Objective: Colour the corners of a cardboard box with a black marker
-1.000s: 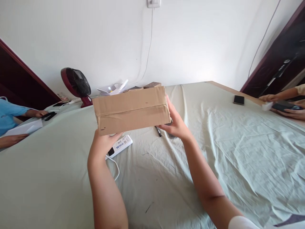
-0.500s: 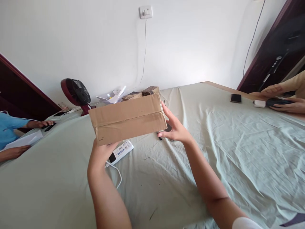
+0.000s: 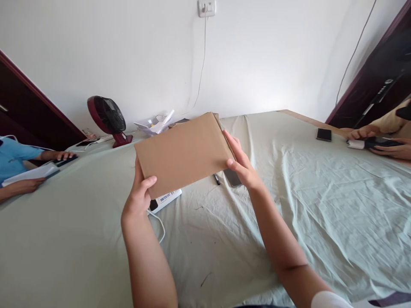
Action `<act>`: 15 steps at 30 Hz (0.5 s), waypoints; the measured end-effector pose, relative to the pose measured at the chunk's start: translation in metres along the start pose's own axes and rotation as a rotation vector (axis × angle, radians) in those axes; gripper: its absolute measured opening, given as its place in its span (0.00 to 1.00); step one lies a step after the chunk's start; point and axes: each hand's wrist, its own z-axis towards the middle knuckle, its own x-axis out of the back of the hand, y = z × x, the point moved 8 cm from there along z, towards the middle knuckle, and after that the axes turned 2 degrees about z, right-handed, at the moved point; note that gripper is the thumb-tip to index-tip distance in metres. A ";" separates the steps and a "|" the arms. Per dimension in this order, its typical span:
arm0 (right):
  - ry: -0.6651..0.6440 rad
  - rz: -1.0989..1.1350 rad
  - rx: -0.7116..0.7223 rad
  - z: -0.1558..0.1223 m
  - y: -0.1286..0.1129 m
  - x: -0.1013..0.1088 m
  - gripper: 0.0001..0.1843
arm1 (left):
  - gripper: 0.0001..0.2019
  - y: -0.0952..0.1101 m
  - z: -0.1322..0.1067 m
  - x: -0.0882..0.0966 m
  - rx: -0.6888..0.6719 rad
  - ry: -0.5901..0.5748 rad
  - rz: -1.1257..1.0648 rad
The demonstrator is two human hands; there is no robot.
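A plain brown cardboard box [image 3: 186, 154] is held up, tilted, above the cloth-covered table. My left hand [image 3: 139, 192] grips its lower left corner, with the thumb on the broad face. On the right end, my right hand [image 3: 240, 164] is closed around the edge, fingers along the side and thumb at the lower corner. Just below the box, partly covered by it, lies a white power strip [image 3: 167, 200] with a white cable. A black marker [image 3: 217, 179] and a dark flat object [image 3: 232, 177] show beneath its right end.
A dark red fan [image 3: 107, 117] and a white tray [image 3: 156, 125] of papers stand near the wall. Wrinkled pale green cloth [image 3: 289, 205] covers the table. A phone [image 3: 324, 134] lies at right. Co-workers' hands [image 3: 62, 156] appear at left, others holding a dark device [image 3: 382, 143] at right.
The box has turned in my hands from its narrow taped side to a broad plain face. My left thumb now shows on its front. The view has shifted slightly.
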 end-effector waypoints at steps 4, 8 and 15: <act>0.042 -0.049 0.060 0.000 -0.012 0.004 0.46 | 0.44 0.006 0.000 -0.007 -0.032 -0.038 0.030; 0.108 -0.067 0.150 -0.001 -0.016 0.011 0.42 | 0.49 -0.006 0.003 -0.001 0.020 -0.017 -0.021; 0.376 0.187 -0.008 -0.006 0.018 0.015 0.75 | 0.43 -0.023 0.018 0.011 -0.140 0.089 -0.176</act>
